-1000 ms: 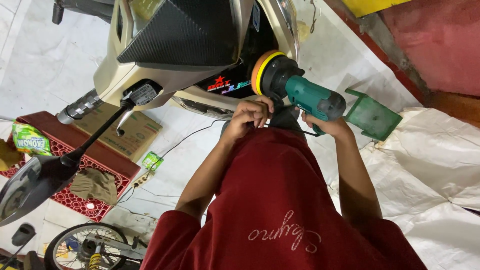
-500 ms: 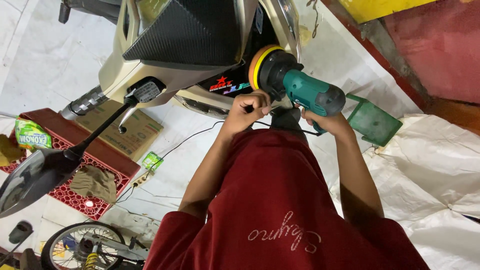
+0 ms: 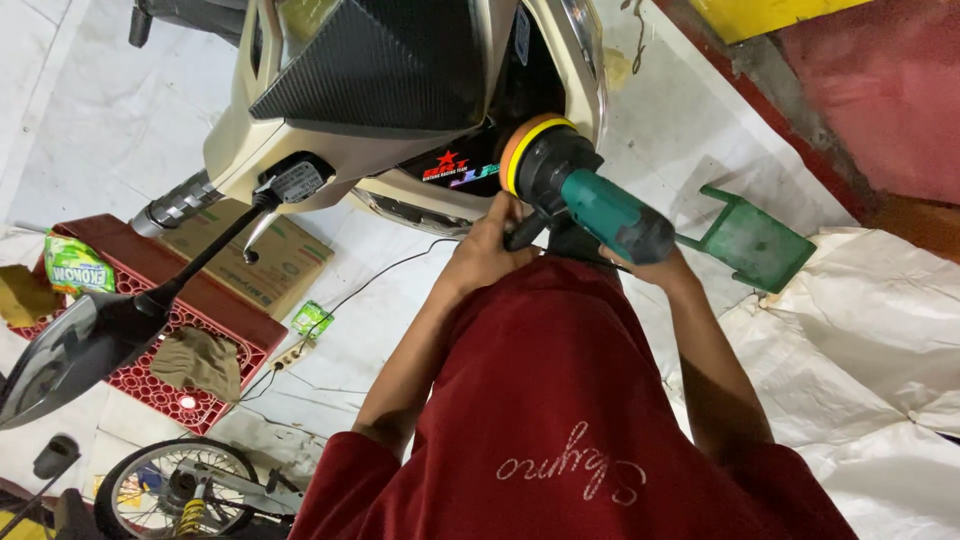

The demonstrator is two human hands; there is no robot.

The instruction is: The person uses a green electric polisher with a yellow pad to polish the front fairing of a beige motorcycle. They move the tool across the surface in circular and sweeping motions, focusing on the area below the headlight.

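A teal polisher (image 3: 610, 210) with a black head and an orange-and-yellow pad (image 3: 518, 150) rests its pad against the dark lower panel of a cream scooter (image 3: 330, 160). My left hand (image 3: 488, 240) is closed on the polisher's black side handle. My right hand (image 3: 645, 270) grips the rear of the teal body from below. Both arms reach out from my red shirt (image 3: 560, 420). The scooter's front carries a black carbon-pattern panel (image 3: 390, 65).
The scooter's mirror (image 3: 60, 350) sticks out at the left over a red crate (image 3: 235, 325) holding a rag. A cardboard box (image 3: 275, 260), a green packet (image 3: 75, 268), a cable with power strip (image 3: 295, 352), a green stool (image 3: 755, 240), white sheeting (image 3: 880, 340) and a wheel (image 3: 170, 490) lie around.
The polisher stays pressed on the same panel with only a slight shift. Both hands keep their grip. The view has moved a little.
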